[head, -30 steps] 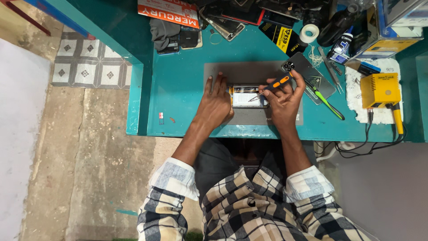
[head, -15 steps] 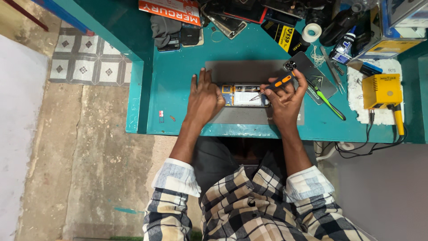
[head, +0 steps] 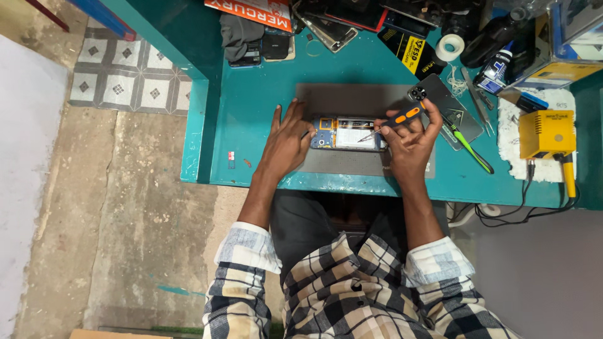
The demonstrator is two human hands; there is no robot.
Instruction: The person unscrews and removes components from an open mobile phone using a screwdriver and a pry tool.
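On the grey mat (head: 339,100): one opened phone (head: 347,133) is lying, long axis left-right.
Right hand (head: 408,141): fingers are pinching one screwdriver (head: 391,121), tip pointing left-down.
Left hand (head: 289,139): fingers are spreading apart, touching the phone.

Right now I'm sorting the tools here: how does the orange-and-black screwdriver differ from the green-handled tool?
The orange-and-black screwdriver is held in the right hand, its tip down on the opened phone; the green-handled tool lies loose on the teal table, untouched. The screwdriver's handle looks thicker and two-coloured; the green tool is thinner and one colour. Both are slim hand tools, lying at a slant.
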